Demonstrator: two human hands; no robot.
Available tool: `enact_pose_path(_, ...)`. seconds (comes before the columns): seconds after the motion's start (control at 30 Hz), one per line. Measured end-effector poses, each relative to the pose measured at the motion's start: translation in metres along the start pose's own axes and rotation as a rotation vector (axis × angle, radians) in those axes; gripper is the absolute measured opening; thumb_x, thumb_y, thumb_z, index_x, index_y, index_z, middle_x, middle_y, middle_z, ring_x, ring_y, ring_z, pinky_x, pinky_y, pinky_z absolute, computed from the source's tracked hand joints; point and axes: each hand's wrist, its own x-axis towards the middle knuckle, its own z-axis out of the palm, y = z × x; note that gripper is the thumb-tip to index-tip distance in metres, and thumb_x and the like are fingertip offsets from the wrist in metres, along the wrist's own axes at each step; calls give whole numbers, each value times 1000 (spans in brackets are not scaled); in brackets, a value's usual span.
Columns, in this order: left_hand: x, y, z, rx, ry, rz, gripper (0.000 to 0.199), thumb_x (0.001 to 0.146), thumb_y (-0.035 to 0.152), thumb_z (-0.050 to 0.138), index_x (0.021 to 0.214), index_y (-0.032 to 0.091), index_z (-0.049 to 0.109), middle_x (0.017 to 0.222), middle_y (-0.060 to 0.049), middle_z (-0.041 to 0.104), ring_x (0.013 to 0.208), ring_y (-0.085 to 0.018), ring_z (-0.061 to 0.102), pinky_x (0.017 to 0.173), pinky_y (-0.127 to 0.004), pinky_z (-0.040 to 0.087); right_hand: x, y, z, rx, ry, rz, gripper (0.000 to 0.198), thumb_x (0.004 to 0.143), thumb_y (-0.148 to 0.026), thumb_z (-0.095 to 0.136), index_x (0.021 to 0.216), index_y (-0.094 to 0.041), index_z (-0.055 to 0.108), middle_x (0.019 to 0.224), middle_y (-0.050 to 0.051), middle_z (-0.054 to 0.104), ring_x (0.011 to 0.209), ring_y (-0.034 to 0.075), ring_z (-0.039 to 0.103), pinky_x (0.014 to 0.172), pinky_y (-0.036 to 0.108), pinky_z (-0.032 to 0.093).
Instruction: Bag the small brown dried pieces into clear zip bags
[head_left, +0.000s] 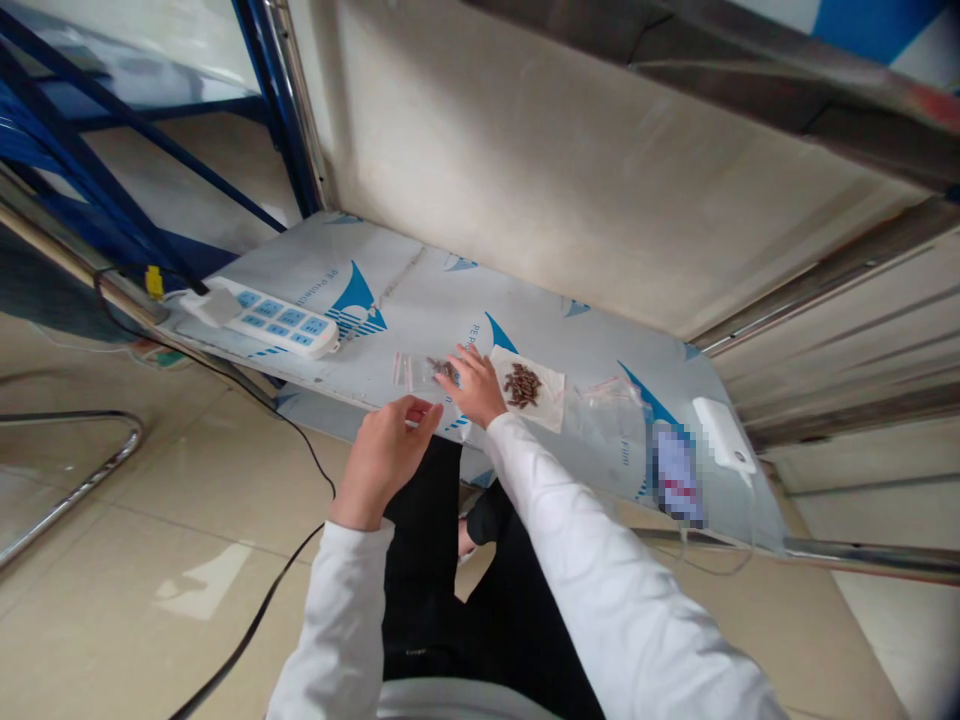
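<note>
While the right hand [478, 390] reaches over the front half of a grey metal shelf [420, 280] covered in blue-printed protective film, its fingers are spread apart just above a small cluster of dark brown pieces [441, 368]. Those pieces seem to lie in or against a clear plastic zip bag with pinkish-red stripes [403, 370], near the shelf's front edge, though at this angle I cannot be sure which, nor whether the fingertips touch them.

The left hand [390, 455] hangs at the front edge, just beside the bag, with fingers curled and thumb close to the forefinger; whether they pinch anything I cannot tell.

Just right of the right hand, a heap of short brown sticks [522, 385] sits on a square of whitish paper [553, 400], between the front and back edges. Further toward the right end lie more clear, red-striped plastic bags [611, 400]. Near the front right corner are a dark-edged phone with a blurred screen [676, 475] and, behind it toward the right edge, a white rectangular power bank [721, 435]. A long white power strip with blue sockets [281, 320] lies by the front left corner.
</note>
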Motion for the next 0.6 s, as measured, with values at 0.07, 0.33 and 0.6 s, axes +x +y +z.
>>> enact_pose_path(0.07,-1,-5,-6,17,21,-21,35,83,47,49,90,21,70,89,-7,75,80,-22,69,71,-27,46,13,-25,16,19,-52,-25,41,91,-46,48,119,-19,62,142,10,47,136,25,33,111,43,24)
enact_pose_path(0.33,-4,-25,-25,45,88,-91,36,84,47,47,91,20,70,85,-8,75,81,-23,69,70,-27,45,23,-46,39,-5,-82,67,30,91,-30,49,105,-15,70,132,10,57,124,28,48,103,40,36)
enact_pose_path(0.6,-2,-23,-14,7,42,-49,35,84,45,48,92,20,70,90,-8,75,83,-22,69,69,-26,45,16,-42,43,-3,-75,23,37,89,-42,52,115,-19,66,137,9,52,130,28,42,107,42,33)
